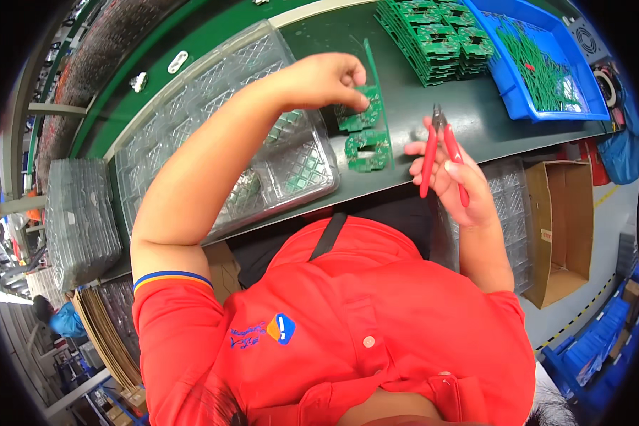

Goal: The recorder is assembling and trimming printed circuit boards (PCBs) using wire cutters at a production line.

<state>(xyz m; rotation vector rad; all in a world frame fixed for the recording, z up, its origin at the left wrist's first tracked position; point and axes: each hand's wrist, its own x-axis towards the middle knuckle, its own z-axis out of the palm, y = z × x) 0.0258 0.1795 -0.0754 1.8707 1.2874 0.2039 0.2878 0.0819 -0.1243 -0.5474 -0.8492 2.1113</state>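
Circuit boards lie mid-frame on the worktop, left hand pinching the upper one; right hand, just right, grips red cutters, fingers closed around handles.

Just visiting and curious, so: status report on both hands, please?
Left hand pinching green circuit board panel on the dark bench. Right hand gripping red-handled cutters, just beside the panel. Clear plastic tray at left, nothing between.

Two hands, one cutter, two loose boards.
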